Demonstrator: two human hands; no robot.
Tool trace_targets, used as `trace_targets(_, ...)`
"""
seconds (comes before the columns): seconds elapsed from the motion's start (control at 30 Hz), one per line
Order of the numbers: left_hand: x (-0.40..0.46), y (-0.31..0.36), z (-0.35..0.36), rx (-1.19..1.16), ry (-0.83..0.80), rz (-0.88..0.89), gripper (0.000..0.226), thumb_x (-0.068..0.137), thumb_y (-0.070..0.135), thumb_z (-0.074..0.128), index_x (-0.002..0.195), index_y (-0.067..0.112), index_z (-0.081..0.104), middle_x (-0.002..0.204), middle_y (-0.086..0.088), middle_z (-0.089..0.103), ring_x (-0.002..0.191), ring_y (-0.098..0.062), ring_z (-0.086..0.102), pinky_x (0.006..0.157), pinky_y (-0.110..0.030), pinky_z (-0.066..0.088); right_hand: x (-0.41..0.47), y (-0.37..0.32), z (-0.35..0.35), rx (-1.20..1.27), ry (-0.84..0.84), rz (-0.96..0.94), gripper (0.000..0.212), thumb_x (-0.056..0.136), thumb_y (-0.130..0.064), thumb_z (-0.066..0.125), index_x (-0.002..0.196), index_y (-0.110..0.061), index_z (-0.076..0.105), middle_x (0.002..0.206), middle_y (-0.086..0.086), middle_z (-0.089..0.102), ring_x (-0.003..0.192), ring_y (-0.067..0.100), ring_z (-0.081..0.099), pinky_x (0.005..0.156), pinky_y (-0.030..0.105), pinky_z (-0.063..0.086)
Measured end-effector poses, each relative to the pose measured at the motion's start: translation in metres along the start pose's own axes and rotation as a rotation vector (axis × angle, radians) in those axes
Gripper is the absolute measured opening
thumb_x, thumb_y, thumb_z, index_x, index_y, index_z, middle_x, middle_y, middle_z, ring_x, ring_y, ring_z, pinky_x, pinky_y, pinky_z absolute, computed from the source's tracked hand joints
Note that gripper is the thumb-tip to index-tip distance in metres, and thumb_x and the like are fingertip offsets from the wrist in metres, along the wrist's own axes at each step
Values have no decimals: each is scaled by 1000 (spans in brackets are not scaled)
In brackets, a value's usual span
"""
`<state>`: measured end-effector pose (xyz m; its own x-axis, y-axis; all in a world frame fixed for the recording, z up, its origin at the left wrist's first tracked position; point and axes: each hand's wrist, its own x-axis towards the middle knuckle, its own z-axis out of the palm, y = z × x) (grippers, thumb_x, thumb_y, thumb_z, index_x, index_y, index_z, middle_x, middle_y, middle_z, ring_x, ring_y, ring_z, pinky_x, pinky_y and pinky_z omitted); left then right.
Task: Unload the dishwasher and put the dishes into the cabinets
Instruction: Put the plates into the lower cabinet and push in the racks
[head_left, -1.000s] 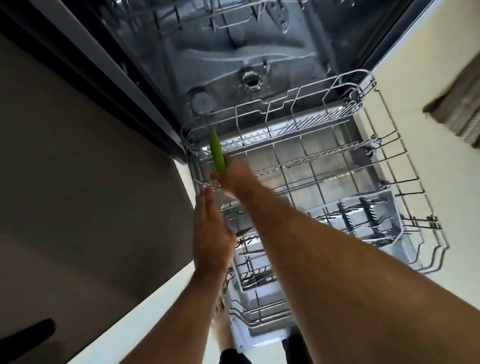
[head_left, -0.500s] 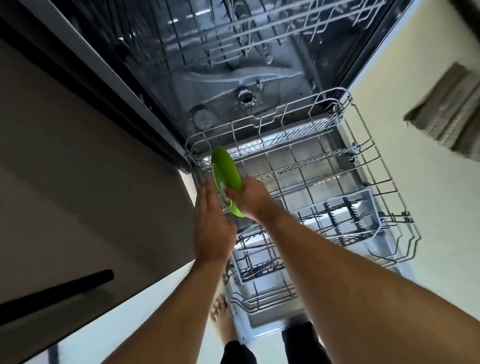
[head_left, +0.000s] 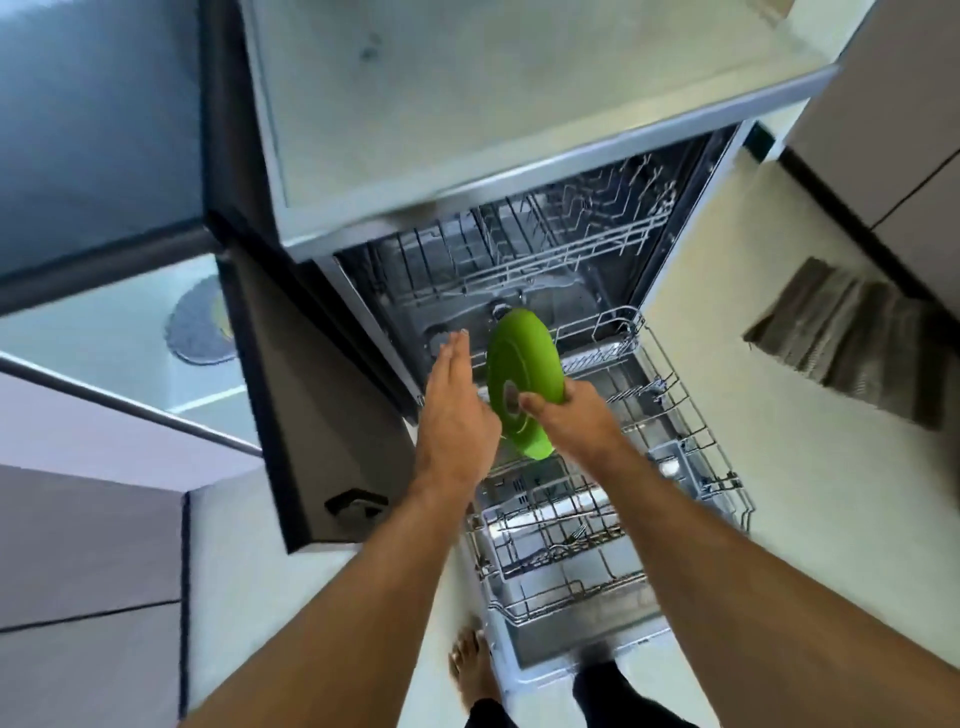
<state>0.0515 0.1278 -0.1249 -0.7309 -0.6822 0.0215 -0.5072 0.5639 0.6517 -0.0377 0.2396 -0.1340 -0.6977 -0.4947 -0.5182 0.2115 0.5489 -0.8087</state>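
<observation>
One green plate (head_left: 524, 374) stood on edge above the pulled-out lower rack (head_left: 613, 499), pinched in the right hand (head_left: 563, 423), whose grip was closed on its lower rim with the thumb on the face. The left hand (head_left: 454, 410) hung just left of the plate, fingers straight and flat, holding nothing. One upper rack (head_left: 561, 244) sat beyond, inside the dishwasher.

Green plate (head_left: 522, 374) on edge above the pulled-out wire lower rack (head_left: 670, 415) of the open dishwasher (head_left: 519, 249).

No legible text or labels
</observation>
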Motion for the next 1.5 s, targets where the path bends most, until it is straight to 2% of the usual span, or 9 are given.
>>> trace_targets(0.1,-7,24,-37,-25,-8,34,66,97,4,44,156,18,19,162,2,21,149,-10,13,121,-28,17,-40,-32,-20,61,12,-35,28,92,-34,66,106,-10,66,100,12,68,95,28,65,88,46,54)
trace_targets(0.27,-27,52,-88,-89,13,8,52,103,18,42,153,14,28,158,-5,30,148,-18,21,120,-30,17,-100,-76,-43,271,19,-54,35,74,-42,76,93,-13,72,99,15,74,96,34,71,87,56,56)
trace_targets(0.4,-39,67,-114,-160,57,-18,54,101,35,47,150,14,36,156,-9,35,146,-23,26,120,-41,22,-133,-102,-46,496,-34,-34,27,91,-17,66,113,-2,63,106,17,73,98,33,71,89,53,56)
trace_targets(0.7,-66,62,-172,-239,74,55,63,92,51,58,143,18,43,137,-5,51,121,-18,51,103,-38,44,-190,-128,-35,865,-141,62,39,89,-7,61,126,2,54,116,21,69,106,37,68,80,45,60)
trace_targets(0.9,-87,57,-210,-281,175,21,74,85,56,65,143,14,46,137,-7,56,122,-21,54,104,-38,45,-220,-142,-18,852,-178,4,38,90,-8,60,126,2,55,115,20,70,104,36,69,78,45,61)
trace_targets(1.1,-126,63,-236,-317,347,-26,72,79,54,73,137,15,54,127,-5,64,112,-19,60,91,-23,44,-242,-148,-7,800,-192,-71,38,93,-9,59,129,0,52,116,20,69,102,35,69,70,37,61)
trace_targets(1.23,-167,57,-248,-314,402,-63,74,77,53,75,136,14,55,127,-6,64,111,-23,61,96,-36,50,-260,-140,5,684,-155,-107,40,94,-8,60,132,-3,49,119,20,67,103,36,69,74,41,61)
trace_targets(1.33,-195,47,-264,-272,442,-88,73,77,50,77,136,13,55,124,-5,65,107,-22,62,92,-32,49,-276,-135,20,604,-182,-102,44,92,-11,63,133,-2,49,119,19,67,103,36,68,78,46,61)
trace_targets(1.5,-235,19,-302,-219,496,-131,73,76,50,78,134,12,57,120,-7,66,105,-23,62,91,-38,52,-307,-135,61,519,-293,-123,45,93,-16,64,135,-7,51,118,18,68,100,35,70,66,39,62)
